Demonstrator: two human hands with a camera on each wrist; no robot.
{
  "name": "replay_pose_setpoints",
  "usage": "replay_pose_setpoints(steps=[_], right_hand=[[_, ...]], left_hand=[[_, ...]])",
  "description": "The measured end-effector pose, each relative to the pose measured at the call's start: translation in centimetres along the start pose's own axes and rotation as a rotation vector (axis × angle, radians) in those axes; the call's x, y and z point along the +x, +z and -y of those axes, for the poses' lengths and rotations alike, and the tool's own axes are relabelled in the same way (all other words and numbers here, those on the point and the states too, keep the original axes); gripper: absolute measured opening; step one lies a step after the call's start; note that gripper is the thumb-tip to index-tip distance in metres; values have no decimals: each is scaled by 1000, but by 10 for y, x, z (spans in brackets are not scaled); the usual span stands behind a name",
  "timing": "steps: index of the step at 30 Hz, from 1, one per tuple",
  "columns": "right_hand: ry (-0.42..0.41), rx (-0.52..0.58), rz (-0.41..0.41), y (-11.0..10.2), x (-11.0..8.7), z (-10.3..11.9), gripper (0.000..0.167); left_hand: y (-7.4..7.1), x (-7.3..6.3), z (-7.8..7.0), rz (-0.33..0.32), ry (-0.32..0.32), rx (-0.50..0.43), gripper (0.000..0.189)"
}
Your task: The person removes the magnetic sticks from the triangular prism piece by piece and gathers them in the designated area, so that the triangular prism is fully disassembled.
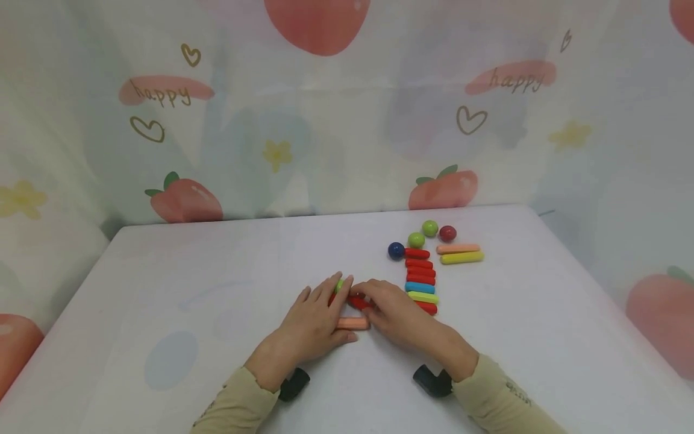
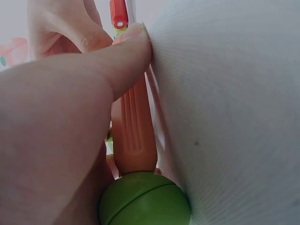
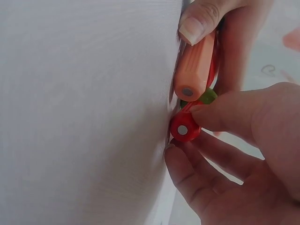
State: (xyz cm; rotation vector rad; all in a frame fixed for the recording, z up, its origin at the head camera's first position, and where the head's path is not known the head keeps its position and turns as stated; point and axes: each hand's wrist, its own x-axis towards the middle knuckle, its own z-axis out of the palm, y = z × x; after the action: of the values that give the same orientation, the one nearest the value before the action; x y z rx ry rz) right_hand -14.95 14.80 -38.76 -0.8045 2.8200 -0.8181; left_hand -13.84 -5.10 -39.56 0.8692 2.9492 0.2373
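Note:
My left hand (image 1: pixel 320 316) lies with its fingers spread flat over several magnetic building pieces, which it partly hides. Its thumb touches a peach magnetic stick (image 1: pixel 352 323), whose far end meets a green ball (image 2: pixel 145 201) in the left wrist view. Another green ball (image 1: pixel 340 285) peeks out between the fingers. With thumb and fingers my right hand (image 1: pixel 398 310) pinches a red magnetic stick (image 3: pixel 185 129), low against the table beside the peach one. A round metal tip shows on each stick's near end in the right wrist view.
Right of the hands runs a column of red, blue and lime sticks (image 1: pixel 420 288). Behind it sit a dark blue ball (image 1: pixel 396 251), two green balls (image 1: pixel 430 228) and a dark red ball (image 1: pixel 447 233). Peach and yellow sticks (image 1: pixel 462 258) lie farther right on the white table (image 1: pixel 228 283).

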Motion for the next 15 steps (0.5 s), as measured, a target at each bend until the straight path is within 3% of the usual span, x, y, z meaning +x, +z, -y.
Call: replay_pose_setpoints(steps=[15], right_hand=[[12,-89,-26,1,-1,5,38]], left_hand=[[3,0,1,-27,14,8,92]])
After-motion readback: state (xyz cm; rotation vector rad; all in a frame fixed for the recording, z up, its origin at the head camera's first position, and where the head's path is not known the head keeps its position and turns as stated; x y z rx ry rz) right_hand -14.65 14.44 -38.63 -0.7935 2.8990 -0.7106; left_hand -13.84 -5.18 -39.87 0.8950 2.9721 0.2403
